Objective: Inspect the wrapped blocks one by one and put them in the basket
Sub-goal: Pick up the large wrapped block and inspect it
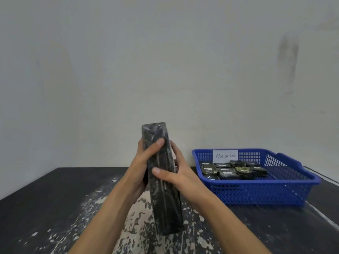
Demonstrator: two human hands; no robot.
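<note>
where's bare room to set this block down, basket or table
In the basket, the floor is bare right of the wrapped blocks, toward the handle; its back left, below the label, is crowded. The table left of the left hand holding the block is bare too.

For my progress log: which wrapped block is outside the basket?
The long wrapped block, held upright by the left hand and right hand. The other wrapped blocks lie inside the blue basket labelled Abnormal.

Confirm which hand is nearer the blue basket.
Right. The right hand holds the wrapped block on its basket-facing side; the left hand holds the block's far side, farther from the blue basket.
</note>
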